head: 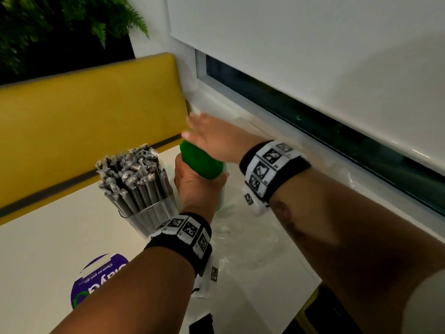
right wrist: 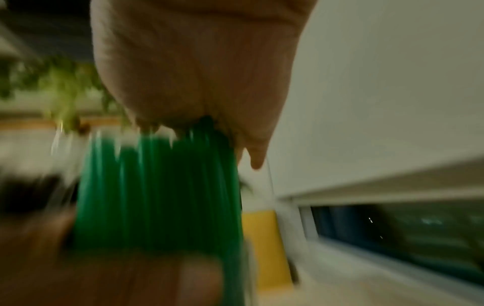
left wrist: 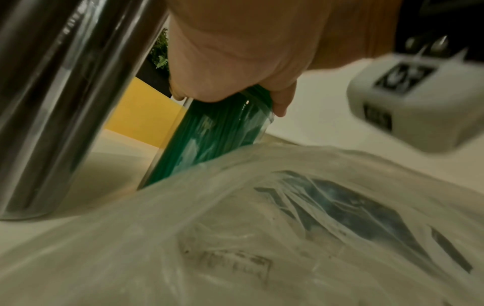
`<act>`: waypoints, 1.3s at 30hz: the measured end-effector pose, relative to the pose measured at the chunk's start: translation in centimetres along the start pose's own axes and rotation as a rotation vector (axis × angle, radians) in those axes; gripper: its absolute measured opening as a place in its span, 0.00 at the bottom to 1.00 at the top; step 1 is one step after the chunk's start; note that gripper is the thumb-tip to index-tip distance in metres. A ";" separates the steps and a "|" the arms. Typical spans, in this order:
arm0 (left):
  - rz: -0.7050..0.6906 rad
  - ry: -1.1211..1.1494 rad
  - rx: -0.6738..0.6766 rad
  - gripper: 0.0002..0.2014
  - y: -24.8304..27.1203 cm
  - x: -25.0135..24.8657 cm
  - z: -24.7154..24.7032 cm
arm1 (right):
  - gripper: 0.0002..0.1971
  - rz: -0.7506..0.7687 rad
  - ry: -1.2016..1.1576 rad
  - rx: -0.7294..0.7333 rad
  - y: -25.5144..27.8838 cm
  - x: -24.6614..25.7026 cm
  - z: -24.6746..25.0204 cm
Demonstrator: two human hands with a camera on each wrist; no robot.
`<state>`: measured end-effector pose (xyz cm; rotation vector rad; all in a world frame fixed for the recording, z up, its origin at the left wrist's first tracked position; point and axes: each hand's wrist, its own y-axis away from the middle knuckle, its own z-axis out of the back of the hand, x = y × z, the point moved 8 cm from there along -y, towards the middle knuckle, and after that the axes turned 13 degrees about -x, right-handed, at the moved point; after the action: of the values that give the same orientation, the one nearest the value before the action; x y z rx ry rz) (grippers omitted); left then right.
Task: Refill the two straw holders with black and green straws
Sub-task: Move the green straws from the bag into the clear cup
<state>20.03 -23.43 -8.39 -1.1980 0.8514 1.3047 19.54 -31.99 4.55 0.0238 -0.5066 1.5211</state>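
Yellow bench back [head: 91, 121], fern [head: 60, 22], window blind [head: 313, 44], purple sticker [head: 96, 280].

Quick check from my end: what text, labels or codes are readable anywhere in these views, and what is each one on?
"Clean as you g…", upside down and cut off by the left forearm, on the purple round sticker on the table.
Larger white lettering on the same sticker: partly hidden, not readable.
Square black-and-white marker codes on both wristbands: patterns only, no words.
Faint stamped print on the clear plastic bag: too blurred to read.
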 end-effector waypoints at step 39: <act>0.224 -0.086 0.925 0.08 17.4 1.5 -4.9 | 0.26 -0.770 -0.121 -0.080 27.1 -13.6 -5.8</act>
<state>4.01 -29.96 -13.85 -0.3184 1.3450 0.9247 -4.09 -41.01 -13.17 0.2244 -0.5688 0.7482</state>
